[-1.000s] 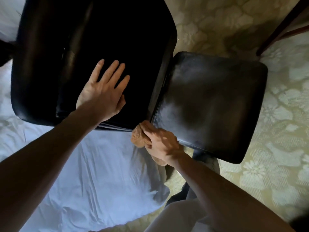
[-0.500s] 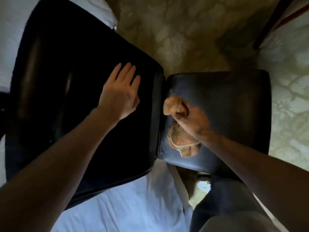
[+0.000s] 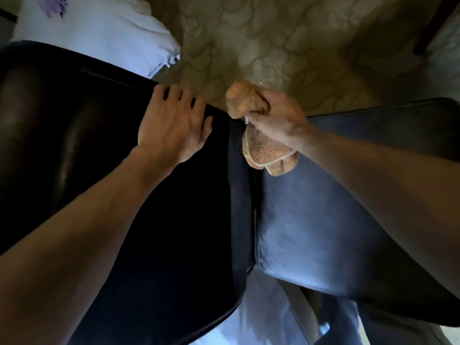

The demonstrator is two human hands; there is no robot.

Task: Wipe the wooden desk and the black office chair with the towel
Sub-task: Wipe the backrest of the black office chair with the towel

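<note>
The black office chair fills most of the view, its backrest [image 3: 74, 145] on the left and its seat [image 3: 323, 232] on the right, with a narrow gap between them. My left hand [image 3: 171, 125] lies on the backrest, and its fingertips curl over the far edge. My right hand [image 3: 276, 120] grips a bunched tan towel [image 3: 263, 148] at the far end of the gap, where seat and backrest meet. One lump of towel sticks out above the fist, the rest hangs below it onto the seat. The wooden desk is out of view.
A white sheet with a purple mark [image 3: 94, 28] lies at the upper left, and more white cloth [image 3: 258, 317] shows below the chair. A pale patterned floor covering [image 3: 286, 46] spreads beyond the chair. A dark wooden leg [image 3: 433, 26] slants across the upper right corner.
My right hand has carried the towel along the gap from the near side to the far edge. My left hand slid toward the backrest's far edge, and its fingers now hook over it.
</note>
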